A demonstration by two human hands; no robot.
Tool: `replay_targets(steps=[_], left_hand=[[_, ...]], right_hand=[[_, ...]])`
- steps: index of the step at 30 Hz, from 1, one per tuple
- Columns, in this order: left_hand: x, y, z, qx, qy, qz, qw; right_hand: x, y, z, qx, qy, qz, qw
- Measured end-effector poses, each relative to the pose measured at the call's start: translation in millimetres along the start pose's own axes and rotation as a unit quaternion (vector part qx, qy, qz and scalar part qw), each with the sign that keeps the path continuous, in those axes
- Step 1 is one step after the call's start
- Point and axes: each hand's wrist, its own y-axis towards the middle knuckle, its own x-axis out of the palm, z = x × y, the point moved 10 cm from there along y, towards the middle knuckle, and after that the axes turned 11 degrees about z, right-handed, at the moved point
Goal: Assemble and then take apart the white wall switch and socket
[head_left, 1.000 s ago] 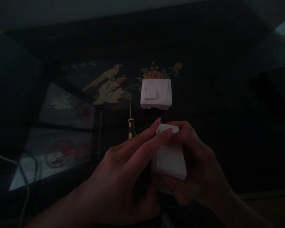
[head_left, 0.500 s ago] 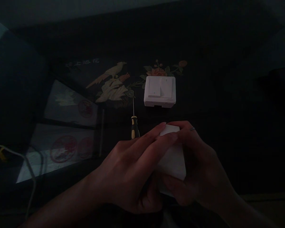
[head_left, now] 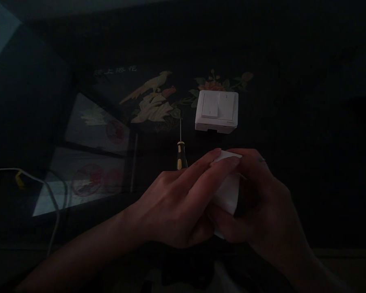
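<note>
Both of my hands are closed round a white box-shaped piece (head_left: 227,193), held tilted above the dark tabletop. My left hand (head_left: 183,203) lies across its top and left side with the fingers pressed on it. Gripping it from the right is my right hand (head_left: 259,203), with a ring on one finger. The fingers cover much of the piece, so its exact kind cannot be made out. Beyond the hands a white double wall switch (head_left: 218,108) on its back box rests on the table. A screwdriver (head_left: 181,152) with a black and yellow handle lies left of it, partly behind my left hand.
The dark glossy tabletop (head_left: 277,134) bears a bird-and-flower picture (head_left: 152,97) and reflects window light at left. A white cable (head_left: 53,195) with a yellow tie (head_left: 19,179) hangs at the left edge.
The view has shifted, so the switch and screwdriver appear farther right and slightly higher. The white piece has tilted in my hands, which still hold it.
</note>
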Motion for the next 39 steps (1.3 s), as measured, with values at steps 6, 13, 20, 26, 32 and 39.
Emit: replay_targets(steps=[6,13,20,26,32,39], left_hand=[[3.5,-4.0,-6.6,-0.036,-0.048,-0.013,0.998],[-5.6,4.2,-19.8,-0.085,-0.151,-0.006,0.985],[8.5,6.9,-28.8,-0.167,-0.264,-0.071,0.947],[15.7,-1.9,-41.8,-0.249,-0.278,-0.067,0.925],[16.1,-1.6,-37.1,-0.209,-0.220,-0.079,0.950],[15.8,-0.5,-32.0,-0.180,-0.187,-0.072,0.963]], right_hand=[[-1.2,-0.3,1.0,0.004,-0.008,0.017,1.000],[-1.5,4.0,-5.1,-0.037,0.054,0.008,0.998],[-10.3,8.0,-15.8,-0.093,0.097,-0.002,0.991],[7.1,9.2,10.1,0.055,0.146,-0.180,0.971],[6.5,20.0,6.3,0.042,0.036,-0.259,0.964],[3.8,25.8,-4.6,-0.031,-0.045,-0.249,0.967]])
